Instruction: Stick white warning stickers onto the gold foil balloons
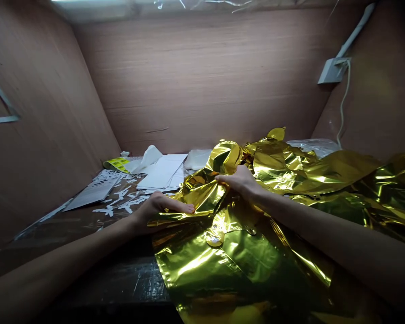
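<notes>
Shiny gold foil, which looks like flat, uninflated foil balloons, runs from the table down over its front edge. My left hand [155,209] is closed on the gold foil balloon [189,263], its thumb lying along the top of a fold and its fingers hidden underneath. Farther right and a little higher, my right hand [241,182] pinches the same foil, thumb pointing left. Between the hands the foil is bunched and creased. Rounded tabs stick out from its edges, one of them hanging below my hands. More crumpled gold foil [310,171] is heaped to the right.
On the left of the dark, film-covered table [64,236] lie white paper sheets [164,173], a printed sheet [92,191], a yellow label sheet [116,164] and several small white cut-outs [121,195]. Wooden panels [205,81] enclose the table. A socket box [332,71] with a cable hangs at right.
</notes>
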Demonstrator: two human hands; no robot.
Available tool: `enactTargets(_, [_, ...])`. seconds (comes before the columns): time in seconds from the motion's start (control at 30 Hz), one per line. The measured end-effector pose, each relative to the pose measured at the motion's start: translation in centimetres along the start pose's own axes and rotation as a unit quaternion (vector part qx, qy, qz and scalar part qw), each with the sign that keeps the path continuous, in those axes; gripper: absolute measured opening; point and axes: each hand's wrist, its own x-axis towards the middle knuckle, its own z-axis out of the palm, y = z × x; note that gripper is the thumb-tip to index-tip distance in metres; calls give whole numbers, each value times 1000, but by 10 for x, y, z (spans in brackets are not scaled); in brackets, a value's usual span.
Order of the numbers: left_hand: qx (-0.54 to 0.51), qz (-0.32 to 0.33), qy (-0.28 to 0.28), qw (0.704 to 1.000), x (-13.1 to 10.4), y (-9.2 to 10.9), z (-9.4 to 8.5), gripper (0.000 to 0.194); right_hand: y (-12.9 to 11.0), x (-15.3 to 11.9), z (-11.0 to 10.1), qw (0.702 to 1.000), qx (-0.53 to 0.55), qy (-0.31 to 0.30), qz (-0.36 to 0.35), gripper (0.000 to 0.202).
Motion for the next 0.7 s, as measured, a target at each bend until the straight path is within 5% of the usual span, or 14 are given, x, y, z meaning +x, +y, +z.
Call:
enactTargets(0.13, [9,5,17,1000,-2,6,0,33,-6,-12,10,995,65,-33,72,31])
enactTargets(0.27, [51,84,13,995,-4,11,-3,32,-15,-11,9,991,113,-5,77,25])
enactTargets(0.4, [72,182,41,980,-4,18,-7,35,-26,-10,-6,988,106,82,-78,27])
enactTargets(0.5, [82,188,23,979,-3,18,-9,34,-29,-11,-11,978,52,113,-166,25])
enactTargets(0.7, [66,147,-18,987,-1,5,-7,38,-15,-10,2,999,4,-46,-16,24])
